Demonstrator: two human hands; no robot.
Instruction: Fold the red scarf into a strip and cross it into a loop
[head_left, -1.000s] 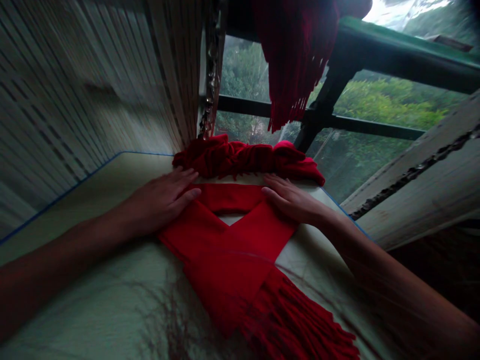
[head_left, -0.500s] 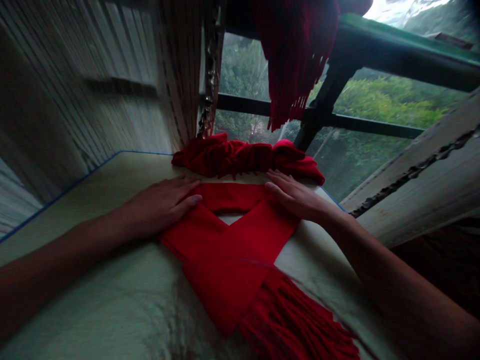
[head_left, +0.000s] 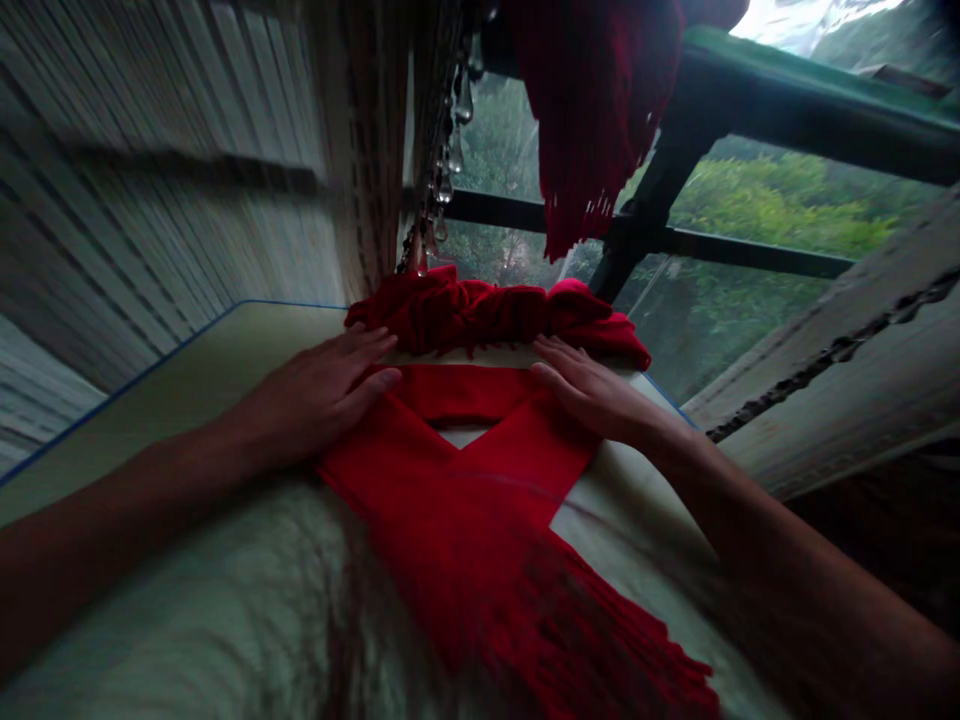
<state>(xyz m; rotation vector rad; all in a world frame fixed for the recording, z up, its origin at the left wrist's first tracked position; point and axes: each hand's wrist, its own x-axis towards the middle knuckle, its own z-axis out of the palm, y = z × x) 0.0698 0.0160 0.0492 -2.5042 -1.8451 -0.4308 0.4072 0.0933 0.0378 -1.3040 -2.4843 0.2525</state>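
A red fringed scarf (head_left: 480,500) lies flat on the pale table, its two ends crossed into a V around a small gap. The fringe spreads toward the lower right, partly blurred by dark hair-like strands near the camera. My left hand (head_left: 334,385) rests over the scarf's upper left corner, fingers stretched out. On the opposite corner, my right hand (head_left: 581,390) lies with its fingers extended. Both palms face down, and neither hand grips the cloth. Just beyond my fingertips sits a crumpled heap of red cloth (head_left: 495,312).
The table (head_left: 277,340) has a blue edge. Another red fringed scarf (head_left: 600,120) hangs in front of the window (head_left: 780,200). A string curtain (head_left: 225,90) with clear beads (head_left: 446,185) hangs at left; a pale curtain (head_left: 847,400) is at right.
My left hand has shifted slightly up and away, its fingertips now nearer the crumpled cloth. The right hand and scarf stay put. The bead strings have swung, and the hair-like strands cover more of the scarf.
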